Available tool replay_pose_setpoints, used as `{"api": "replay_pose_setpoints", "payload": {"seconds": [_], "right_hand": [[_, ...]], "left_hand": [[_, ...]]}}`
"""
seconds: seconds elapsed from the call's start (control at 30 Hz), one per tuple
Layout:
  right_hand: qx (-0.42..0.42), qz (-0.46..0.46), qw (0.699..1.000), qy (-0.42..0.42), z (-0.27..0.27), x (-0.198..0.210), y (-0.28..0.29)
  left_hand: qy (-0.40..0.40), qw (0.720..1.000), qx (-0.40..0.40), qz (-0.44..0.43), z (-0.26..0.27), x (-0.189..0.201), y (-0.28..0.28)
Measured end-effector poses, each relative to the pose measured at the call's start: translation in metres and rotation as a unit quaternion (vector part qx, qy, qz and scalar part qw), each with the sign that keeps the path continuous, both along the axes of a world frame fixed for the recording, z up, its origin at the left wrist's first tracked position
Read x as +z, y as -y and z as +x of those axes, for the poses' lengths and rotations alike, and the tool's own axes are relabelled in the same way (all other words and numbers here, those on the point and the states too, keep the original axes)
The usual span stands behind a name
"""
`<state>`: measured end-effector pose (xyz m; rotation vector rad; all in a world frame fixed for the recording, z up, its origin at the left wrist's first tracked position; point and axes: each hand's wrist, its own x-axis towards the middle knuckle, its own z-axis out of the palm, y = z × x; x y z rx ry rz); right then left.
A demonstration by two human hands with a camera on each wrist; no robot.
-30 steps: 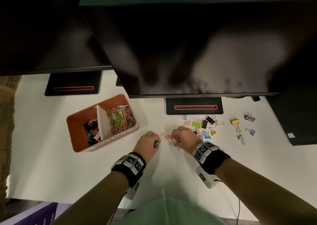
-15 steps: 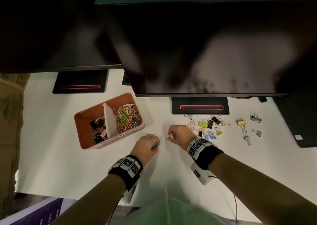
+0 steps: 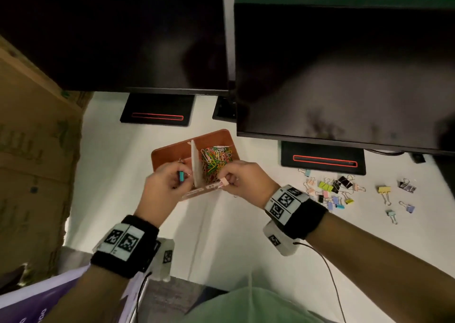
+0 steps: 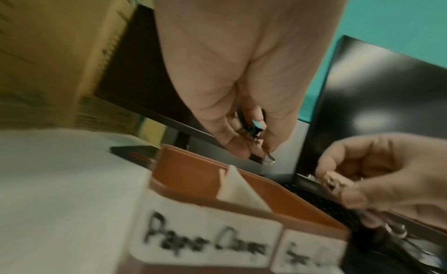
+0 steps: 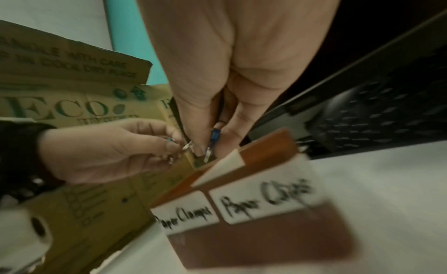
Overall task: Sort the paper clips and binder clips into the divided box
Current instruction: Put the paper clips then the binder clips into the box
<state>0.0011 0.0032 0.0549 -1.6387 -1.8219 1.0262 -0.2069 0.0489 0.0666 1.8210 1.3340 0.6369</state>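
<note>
The brown divided box (image 3: 170, 151) stands left of centre; its white divider (image 3: 196, 165) splits it. Coloured paper clips (image 3: 216, 160) fill the right compartment. My left hand (image 3: 172, 181) hovers over the left compartment and pinches a teal binder clip (image 3: 181, 176), also seen as the teal clip (image 4: 256, 128). My right hand (image 3: 232, 178) is over the box's front right corner, pinching a pink binder clip (image 3: 223, 182). In the right wrist view a blue clip (image 5: 214, 136) also shows between its fingers. The left compartment's contents are hidden by my left hand.
Several loose binder clips (image 3: 330, 189) lie scattered on the white table to the right. Two dark monitors (image 3: 344, 71) on black stands overhang the back. A cardboard box (image 3: 32, 150) stands at the left edge. Labels (image 5: 263, 201) mark the box front.
Both hands rose off the table and moved left to the box, each carrying its clip. The head view swung left with them.
</note>
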Motion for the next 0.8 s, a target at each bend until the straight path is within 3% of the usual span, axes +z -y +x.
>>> {"api": "replay_pose_setpoints", "payload": {"seconds": [0.17,0.3,0.43,0.53,0.63,0.8], "right_hand": [[0.011,0.002,1.0,0.006,-0.073,0.011,-0.055],[-0.002,-0.012,1.0,0.01,-0.078,0.015,-0.056],[-0.044,0.022,0.999,0.0,-0.027,0.006,-0.022],[-0.12,0.023,0.991,0.056,0.035,-0.012,0.015],[-0.19,-0.04,0.966,0.173,0.099,-0.028,0.049],[-0.276,-0.136,0.917,0.255,0.181,-0.041,0.096]], "left_hand": [[0.045,0.984,0.082,-0.152,-0.029,-0.008,-0.037],[0.023,0.977,0.049,-0.205,-0.029,-0.004,-0.044],[0.037,0.991,-0.046,-0.119,0.01,0.016,-0.026],[0.009,0.992,-0.126,-0.029,0.055,0.018,-0.005],[-0.009,0.977,-0.215,-0.003,0.106,0.0,0.016],[-0.088,0.937,-0.337,-0.023,0.188,-0.042,0.048]]}}
